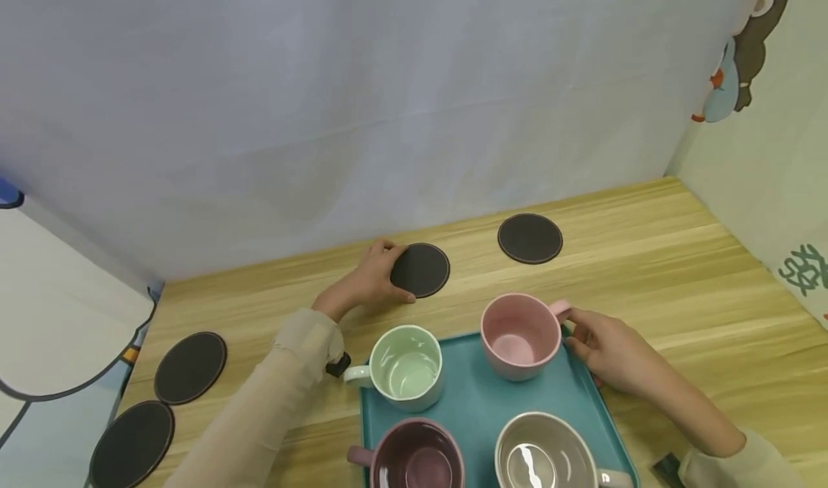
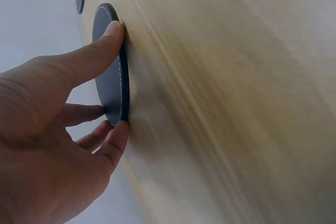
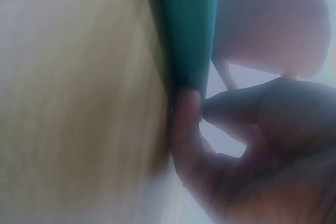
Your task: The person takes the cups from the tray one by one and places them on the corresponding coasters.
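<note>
In the head view my left hand [image 1: 375, 276] spans a round black coaster [image 1: 423, 271] lying on the table near the back wall. Thumb and fingers pinch that coaster [image 2: 111, 85] by opposite edges in the left wrist view. My right hand [image 1: 604, 348] is at the far right corner of a teal tray [image 1: 475, 394]. Its fingers grip the tray's edge [image 3: 189, 30] close beside the handle of a pink mug [image 1: 517, 333]. Also on the tray are a pale green mug [image 1: 410, 366], a purple mug [image 1: 420, 459] and a grey-beige mug [image 1: 543, 456].
Another black coaster [image 1: 530, 238] lies at the back, right of the left hand. Two further coasters, one at the left [image 1: 190, 367] and one nearer [image 1: 132, 445], rest by the table's left edge. A cloth-covered wall [image 1: 388, 100] borders the wooden table [image 1: 679, 258].
</note>
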Action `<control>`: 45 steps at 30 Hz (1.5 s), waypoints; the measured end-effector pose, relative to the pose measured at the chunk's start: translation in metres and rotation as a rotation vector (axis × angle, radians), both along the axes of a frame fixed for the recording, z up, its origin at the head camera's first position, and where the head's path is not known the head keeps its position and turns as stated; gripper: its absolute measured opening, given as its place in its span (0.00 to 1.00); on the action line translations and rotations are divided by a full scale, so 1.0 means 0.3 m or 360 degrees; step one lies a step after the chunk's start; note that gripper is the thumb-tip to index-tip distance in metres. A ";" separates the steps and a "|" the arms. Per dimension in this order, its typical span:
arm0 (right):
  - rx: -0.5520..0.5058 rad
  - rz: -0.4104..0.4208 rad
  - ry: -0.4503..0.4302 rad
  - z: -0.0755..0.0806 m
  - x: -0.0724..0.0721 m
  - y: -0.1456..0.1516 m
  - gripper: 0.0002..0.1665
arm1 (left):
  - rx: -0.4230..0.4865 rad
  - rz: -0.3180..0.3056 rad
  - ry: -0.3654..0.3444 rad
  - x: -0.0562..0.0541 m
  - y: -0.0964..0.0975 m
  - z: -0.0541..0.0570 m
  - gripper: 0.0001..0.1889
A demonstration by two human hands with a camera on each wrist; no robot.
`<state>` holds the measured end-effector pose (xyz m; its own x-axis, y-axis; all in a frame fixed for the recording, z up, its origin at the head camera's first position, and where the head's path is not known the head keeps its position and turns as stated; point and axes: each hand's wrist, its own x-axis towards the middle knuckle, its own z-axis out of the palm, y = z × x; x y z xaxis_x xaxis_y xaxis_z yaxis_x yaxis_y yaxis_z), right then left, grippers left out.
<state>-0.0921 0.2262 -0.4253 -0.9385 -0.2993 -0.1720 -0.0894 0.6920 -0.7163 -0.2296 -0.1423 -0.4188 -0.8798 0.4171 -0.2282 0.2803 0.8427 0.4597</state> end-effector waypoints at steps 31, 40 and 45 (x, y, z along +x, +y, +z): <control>0.0009 -0.0013 0.0011 -0.001 -0.005 -0.001 0.25 | -0.0025 -0.0050 -0.0042 -0.086 0.128 0.001 0.50; 0.0020 -0.0019 0.0001 -0.005 -0.007 -0.001 0.25 | 0.0043 -0.0044 -0.0014 -0.071 0.088 -0.006 0.48; 0.0017 -0.0025 -0.0007 -0.010 -0.007 -0.002 0.24 | 0.0058 -0.0116 0.0029 -0.055 0.053 -0.003 0.44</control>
